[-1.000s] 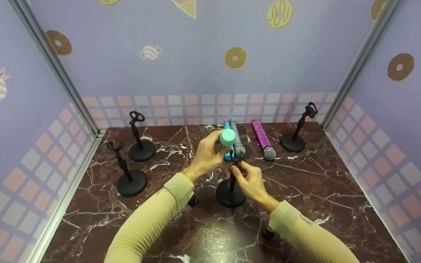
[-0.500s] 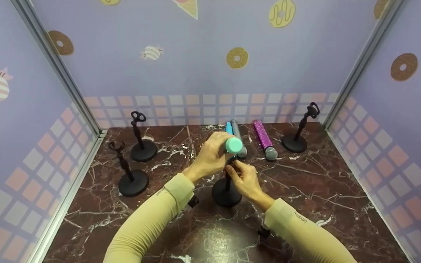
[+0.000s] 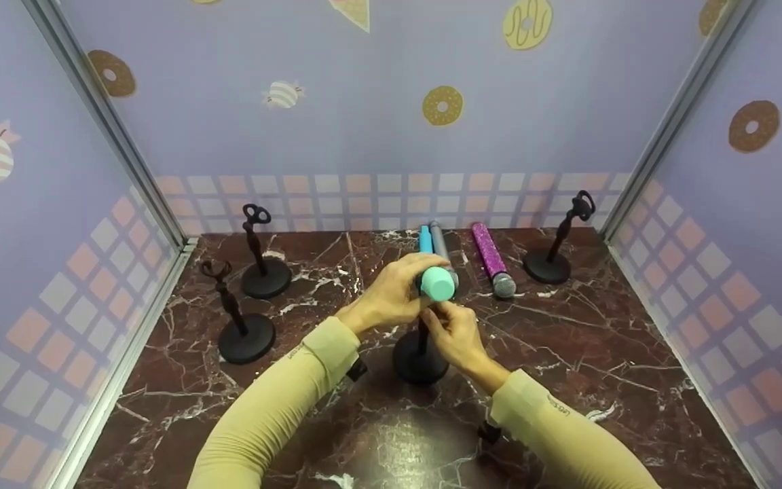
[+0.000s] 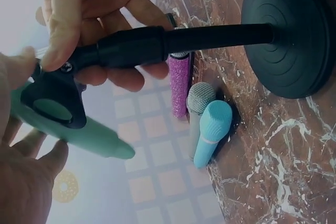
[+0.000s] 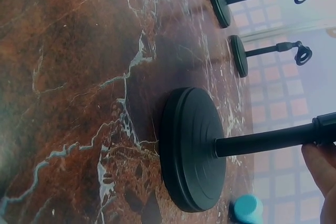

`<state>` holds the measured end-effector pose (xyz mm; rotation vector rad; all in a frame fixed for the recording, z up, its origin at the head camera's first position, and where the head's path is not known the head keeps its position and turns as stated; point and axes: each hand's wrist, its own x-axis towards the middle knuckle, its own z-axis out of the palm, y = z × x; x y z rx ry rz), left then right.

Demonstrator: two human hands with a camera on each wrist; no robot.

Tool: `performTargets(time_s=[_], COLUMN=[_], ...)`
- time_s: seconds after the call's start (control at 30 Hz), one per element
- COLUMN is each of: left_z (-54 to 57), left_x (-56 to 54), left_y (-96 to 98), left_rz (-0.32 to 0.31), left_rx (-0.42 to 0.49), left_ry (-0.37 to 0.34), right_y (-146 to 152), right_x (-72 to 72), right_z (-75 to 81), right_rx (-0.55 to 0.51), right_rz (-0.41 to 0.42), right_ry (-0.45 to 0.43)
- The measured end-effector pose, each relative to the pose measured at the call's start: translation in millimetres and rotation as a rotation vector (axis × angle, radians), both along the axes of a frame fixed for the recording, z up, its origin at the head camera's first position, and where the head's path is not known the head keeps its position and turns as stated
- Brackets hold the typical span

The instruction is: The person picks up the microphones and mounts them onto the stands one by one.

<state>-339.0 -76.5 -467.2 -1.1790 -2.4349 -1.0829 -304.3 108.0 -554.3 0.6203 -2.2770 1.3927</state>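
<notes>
My left hand (image 3: 387,293) holds a mint green microphone (image 3: 438,284) over the top of a black desk microphone stand (image 3: 420,358). The microphone's round head faces the head camera. My right hand (image 3: 460,337) grips the stand's upper pole just below the clip. In the left wrist view, the mint body (image 4: 100,141) tapers away behind the black clip ring (image 4: 77,113) and overlaps it. The stand's round base (image 5: 194,150) shows in the right wrist view, and the right fingers (image 5: 321,169) touch the pole. From the head view the clip is hidden by the microphone and hands.
Behind the hands lie a blue microphone (image 3: 425,239), a grey microphone (image 3: 439,238) and a purple glitter microphone (image 3: 489,252). Two more black stands (image 3: 247,338) are at left, another stand (image 3: 547,265) at back right. Patterned walls enclose the marble table (image 3: 567,339).
The left hand has brought the mint microphone down and slightly right, to the stand's top. The right hand and the stand shifted slightly left, then held still.
</notes>
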Motion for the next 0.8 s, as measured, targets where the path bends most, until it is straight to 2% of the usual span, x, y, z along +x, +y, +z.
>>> performTargets(time_s=[0.13,0.23,0.4,0.6,0.8], left_z=[3.6,6.0,7.8,8.6,9.6], left_x=[-0.6,-1.5,-3.0,-2.1,-3.2], left_y=[-3.4,-4.6,-3.0,-1.2,-0.5], left_rz=[-0.029,-0.038,-0.019,0.009,-0.011], left_rx=[-0.034,-0.077,-0.152,-0.227,-0.253], left_ry=[-0.021,-0.005,0.094,0.181,0.259], right_y=[-0.4,-1.0,-1.5,-1.3,-0.5], right_x=[-0.5,-0.1,1.3,1.4,-0.4], right_z=[-0.2,0.0,0.3,-0.4,-3.3], right_rx=[0.009,0.007,0.006,0.012,0.008], right_rz=[0.001,-0.002,-0.013,-0.030,-0.051], right_ry=[0.016,0.019,0.034,0.075,0.086])
